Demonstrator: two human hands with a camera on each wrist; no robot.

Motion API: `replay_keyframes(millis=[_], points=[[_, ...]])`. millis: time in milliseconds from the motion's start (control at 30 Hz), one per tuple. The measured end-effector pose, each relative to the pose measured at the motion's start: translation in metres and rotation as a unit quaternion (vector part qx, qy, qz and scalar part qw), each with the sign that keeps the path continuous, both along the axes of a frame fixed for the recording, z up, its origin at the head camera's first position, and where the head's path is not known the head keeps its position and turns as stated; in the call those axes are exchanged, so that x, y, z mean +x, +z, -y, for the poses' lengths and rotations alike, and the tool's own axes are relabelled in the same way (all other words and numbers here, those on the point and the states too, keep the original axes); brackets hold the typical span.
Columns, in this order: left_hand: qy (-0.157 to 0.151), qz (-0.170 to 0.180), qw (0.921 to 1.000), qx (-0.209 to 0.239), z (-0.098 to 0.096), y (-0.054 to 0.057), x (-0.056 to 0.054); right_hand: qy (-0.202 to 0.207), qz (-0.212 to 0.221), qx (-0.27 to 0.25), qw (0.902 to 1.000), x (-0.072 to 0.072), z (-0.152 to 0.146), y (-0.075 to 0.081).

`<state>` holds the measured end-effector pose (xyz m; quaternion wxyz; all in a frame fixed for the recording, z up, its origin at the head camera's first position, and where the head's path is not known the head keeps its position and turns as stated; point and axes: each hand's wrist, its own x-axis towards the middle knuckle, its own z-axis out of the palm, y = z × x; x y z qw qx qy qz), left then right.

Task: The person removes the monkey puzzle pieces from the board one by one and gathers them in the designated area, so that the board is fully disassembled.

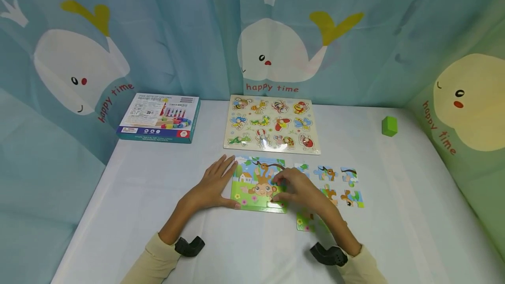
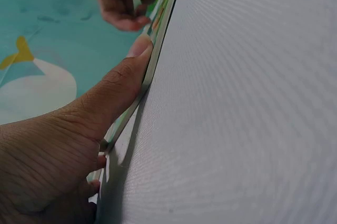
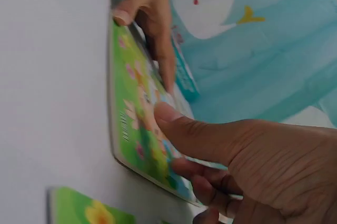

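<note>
A monkey jigsaw board with a green and blue picture lies in the middle of the table. Along its left side rests my left hand, fingers extended toward the upper corner and thumb at the lower edge. In the left wrist view the left thumb touches the board's rim. My right hand is over the board's right part, fingers bent and thumb apart from them. The right wrist view shows no piece between the right thumb and fingers. Loose jigsaw pieces lie right of the board, some partly hidden by the right arm.
Behind the board lies a wooden insect puzzle. A boxed bead set sits at the back left, and a green block stands at the back right. A whale-print curtain encloses the table's back and sides.
</note>
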<state>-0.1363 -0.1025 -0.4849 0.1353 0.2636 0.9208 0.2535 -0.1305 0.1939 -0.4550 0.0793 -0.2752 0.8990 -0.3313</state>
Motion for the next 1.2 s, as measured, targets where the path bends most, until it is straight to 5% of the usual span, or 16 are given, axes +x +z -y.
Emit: replay_keyframes(millis=[400, 833, 1200], points=[[0.001, -0.007, 1.0000, 0.003, 0.000, 0.000, -0.001, -0.010, -0.019, 0.118, 0.9928, 0.006, 0.011, 0.003], [0.002, -0.003, 1.0000, 0.003, 0.001, -0.002, 0.000, -0.014, -0.014, 0.115, 0.9932, 0.007, 0.012, 0.001], [0.000, -0.003, 1.0000, 0.004, 0.001, 0.000, 0.000, -0.016, 0.033, 0.090, 0.9953, 0.005, 0.014, 0.004]])
